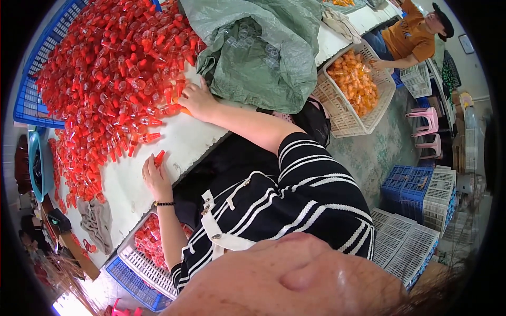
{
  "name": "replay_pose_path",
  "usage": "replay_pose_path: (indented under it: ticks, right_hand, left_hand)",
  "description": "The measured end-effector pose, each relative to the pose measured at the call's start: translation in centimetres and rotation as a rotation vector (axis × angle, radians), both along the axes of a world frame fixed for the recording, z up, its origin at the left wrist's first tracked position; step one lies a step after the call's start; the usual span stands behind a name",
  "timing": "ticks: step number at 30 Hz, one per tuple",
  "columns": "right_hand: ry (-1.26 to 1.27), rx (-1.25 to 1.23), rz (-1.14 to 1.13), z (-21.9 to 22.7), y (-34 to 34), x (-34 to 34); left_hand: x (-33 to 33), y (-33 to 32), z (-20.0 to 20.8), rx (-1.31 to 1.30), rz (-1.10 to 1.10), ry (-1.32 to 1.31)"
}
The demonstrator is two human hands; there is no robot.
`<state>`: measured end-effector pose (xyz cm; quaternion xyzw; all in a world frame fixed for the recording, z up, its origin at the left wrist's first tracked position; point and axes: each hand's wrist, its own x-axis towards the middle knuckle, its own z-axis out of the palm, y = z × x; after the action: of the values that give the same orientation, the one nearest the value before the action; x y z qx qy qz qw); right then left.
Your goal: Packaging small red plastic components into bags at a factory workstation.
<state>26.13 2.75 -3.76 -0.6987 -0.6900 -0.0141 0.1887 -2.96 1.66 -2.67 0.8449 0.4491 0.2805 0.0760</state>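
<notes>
The white desk [182, 134] carries a red heap [118, 68], whose edge the right grip [197, 100] touches; whether it holds anything, I cannot tell. The left grip [156, 179] pinches one small red piece [159, 158] at its fingertips: likely light, stiff and slick, best taken around mid-body.

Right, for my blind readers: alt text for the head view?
Left hand holds a red piece at a white table; right hand is at the edge of a red pile. A green bag lies alongside; a co-worker is at a crate.
</notes>
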Motion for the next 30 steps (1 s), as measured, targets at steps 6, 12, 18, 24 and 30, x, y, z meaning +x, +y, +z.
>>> replay_pose_path:
  ticks: [6,12,18,24,30]
  right_hand:
    - [-0.014,0.063,0.088,-0.6,-0.1,0.0]
    - [0.094,0.263,0.051,-0.9,-0.8,-0.6]
    - [0.330,0.298,0.182,1.5,-3.1,-2.1]
    - [0.370,-0.048,0.667,4.2,-6.7,-4.8]
    - [0.380,-0.110,0.607,4.0,-7.3,-5.4]
  left_hand:
    - [-0.5,-0.1,0.3,-0.100,0.023,-0.017]
    - [0.8,-1.1,1.0,-0.665,0.122,-0.685]
    - [0.6,-0.8,1.3,-1.058,0.187,-1.073]
    - [2.8,-2.1,3.6,-1.140,0.244,-1.283]
    - [4.3,-4.1,3.9,-1.403,0.193,-1.231]
